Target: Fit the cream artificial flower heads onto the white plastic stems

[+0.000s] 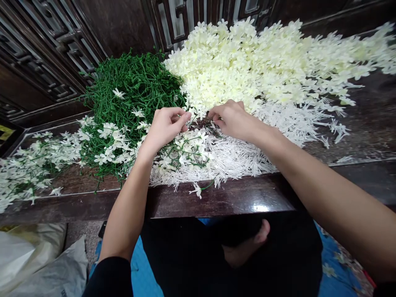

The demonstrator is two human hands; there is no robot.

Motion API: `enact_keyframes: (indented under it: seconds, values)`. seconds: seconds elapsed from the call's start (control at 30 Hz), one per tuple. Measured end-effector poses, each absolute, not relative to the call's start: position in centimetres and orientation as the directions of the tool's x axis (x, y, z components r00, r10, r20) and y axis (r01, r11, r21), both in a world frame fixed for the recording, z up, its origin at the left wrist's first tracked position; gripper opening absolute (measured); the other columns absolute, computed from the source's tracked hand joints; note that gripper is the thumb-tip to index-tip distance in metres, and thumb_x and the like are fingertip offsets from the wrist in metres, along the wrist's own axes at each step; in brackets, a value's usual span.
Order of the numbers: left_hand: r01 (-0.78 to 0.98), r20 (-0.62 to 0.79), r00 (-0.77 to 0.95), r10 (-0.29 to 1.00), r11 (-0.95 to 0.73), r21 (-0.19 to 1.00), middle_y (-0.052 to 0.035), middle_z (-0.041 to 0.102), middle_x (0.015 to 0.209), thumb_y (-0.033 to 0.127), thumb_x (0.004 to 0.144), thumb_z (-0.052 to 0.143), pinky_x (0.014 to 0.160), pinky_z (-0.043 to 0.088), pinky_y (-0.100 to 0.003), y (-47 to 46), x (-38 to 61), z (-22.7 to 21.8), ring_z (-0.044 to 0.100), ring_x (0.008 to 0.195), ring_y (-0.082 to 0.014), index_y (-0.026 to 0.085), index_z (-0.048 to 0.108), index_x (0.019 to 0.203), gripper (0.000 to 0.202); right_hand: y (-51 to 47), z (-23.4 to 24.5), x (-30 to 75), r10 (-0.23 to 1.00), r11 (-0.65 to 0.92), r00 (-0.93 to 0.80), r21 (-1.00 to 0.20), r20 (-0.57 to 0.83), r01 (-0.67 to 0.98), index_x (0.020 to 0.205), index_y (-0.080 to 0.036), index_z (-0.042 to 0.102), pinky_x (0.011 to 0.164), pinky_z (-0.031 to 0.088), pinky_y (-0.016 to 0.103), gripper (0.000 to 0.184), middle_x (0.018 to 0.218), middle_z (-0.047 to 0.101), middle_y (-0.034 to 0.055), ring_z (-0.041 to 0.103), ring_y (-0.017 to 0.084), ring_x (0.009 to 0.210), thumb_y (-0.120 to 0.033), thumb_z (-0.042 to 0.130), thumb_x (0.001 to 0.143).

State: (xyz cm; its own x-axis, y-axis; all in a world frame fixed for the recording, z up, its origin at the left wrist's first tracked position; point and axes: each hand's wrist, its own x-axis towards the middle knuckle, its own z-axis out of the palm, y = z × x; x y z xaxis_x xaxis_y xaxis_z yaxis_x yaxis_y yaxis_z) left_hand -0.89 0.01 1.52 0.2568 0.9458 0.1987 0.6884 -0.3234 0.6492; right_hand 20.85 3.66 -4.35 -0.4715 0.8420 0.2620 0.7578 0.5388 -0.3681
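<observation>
My left hand (165, 126) is curled over a green stem with white flowers (185, 150) lying on the dark wooden table (241, 198), fingers pinched together at the tip. My right hand (232, 119) is closed too, fingertips pinching something small at the edge of the cream flower pile (262, 62). The two hands almost meet above the white stamen pieces (244, 154). What the right fingers hold is too small to name.
A heap of bare green stems (136, 88) lies at the back left. Finished flowered stems (37, 161) spread along the left. Carved dark wood panels (55, 45) rise behind. Plastic bags (37, 260) sit on the floor at lower left.
</observation>
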Motion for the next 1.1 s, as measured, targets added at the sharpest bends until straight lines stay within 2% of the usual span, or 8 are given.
enact_keyframes:
  seconds: [0.07,0.27,0.43,0.57,0.73,0.93,1.1]
  values:
    - [0.694,0.246,0.271,0.93,-0.367,0.619,-0.0027,0.072,0.064,0.03,0.091,0.058,0.052,0.041,-0.023,0.0,-0.8,1.4,0.051,0.048,-0.0071,0.016,0.073,0.075,0.026,3.6,-4.0,20.9,0.841,0.54,-0.461,-0.37,0.284,0.757,0.099,-0.02,0.07,0.093,0.043,0.062,0.031,0.085,0.068,0.0093,0.06,0.033,0.098,-0.005,0.048,0.084]
    - [0.666,0.358,0.262,0.896,-0.436,0.605,-0.0043,0.076,0.082,0.027,0.089,0.059,0.061,0.048,-0.022,0.1,-0.6,1.1,0.067,0.074,-0.0123,0.017,0.073,0.086,0.017,3.2,-2.1,21.0,0.805,0.586,-0.438,-0.415,0.401,0.696,0.097,-0.022,0.067,0.1,0.038,0.057,0.025,0.101,0.07,0.0093,0.063,0.03,0.101,-0.01,0.047,0.089]
    - [0.588,0.363,0.289,0.886,-0.464,0.663,-0.0055,0.077,0.095,0.032,0.088,0.063,0.07,0.054,-0.021,-0.2,-0.2,1.1,0.071,0.086,-0.0135,0.017,0.071,0.097,0.019,2.4,-1.3,20.3,0.754,0.656,-0.489,-0.478,0.438,0.584,0.101,-0.022,0.069,0.089,0.048,0.049,0.026,0.105,0.07,0.0097,0.064,0.026,0.096,-0.012,0.046,0.091]
    - [0.525,0.308,0.329,0.893,-0.444,0.726,-0.0037,0.077,0.089,0.037,0.084,0.069,0.074,0.057,-0.024,-0.6,0.4,1.0,0.072,0.081,-0.0145,0.019,0.068,0.101,0.025,1.8,-1.3,19.8,0.723,0.69,-0.518,-0.503,0.457,0.52,0.1,-0.023,0.069,0.081,0.051,0.043,0.026,0.101,0.068,0.0072,0.063,0.023,0.092,-0.014,0.046,0.093]
    - [0.471,0.267,0.326,0.907,-0.4,0.786,-0.0007,0.075,0.081,0.025,0.077,0.074,0.076,0.059,-0.026,-0.8,0.6,0.9,0.073,0.078,-0.0152,0.019,0.065,0.101,0.026,1.5,-1.2,19.6,0.712,0.697,-0.516,-0.567,0.476,0.439,0.095,-0.027,0.07,0.085,0.05,0.045,0.022,0.099,0.071,0.0039,0.064,0.024,0.094,-0.017,0.051,0.09]
    - [0.456,0.236,0.3,0.924,-0.356,0.816,-0.0002,0.072,0.079,0.029,0.075,0.078,0.07,0.06,-0.025,-0.9,0.7,0.9,0.072,0.074,-0.0142,0.02,0.061,0.099,0.03,1.1,-0.7,19.2,0.755,0.645,-0.448,-0.665,0.478,0.378,0.089,-0.025,0.071,0.086,0.054,0.044,0.015,0.094,0.072,0.0039,0.067,0.024,0.091,-0.02,0.058,0.087]
    - [0.463,0.275,0.273,0.922,-0.377,0.802,-0.0003,0.069,0.082,0.019,0.073,0.073,0.066,0.059,-0.022,-0.7,0.8,0.9,0.069,0.073,-0.0122,0.019,0.06,0.091,0.022,0.8,-0.5,19.1,0.771,0.616,-0.403,-0.737,0.493,0.277,0.088,-0.025,0.07,0.087,0.058,0.042,0.007,0.095,0.072,0.0035,0.068,0.022,0.088,-0.023,0.064,0.085]
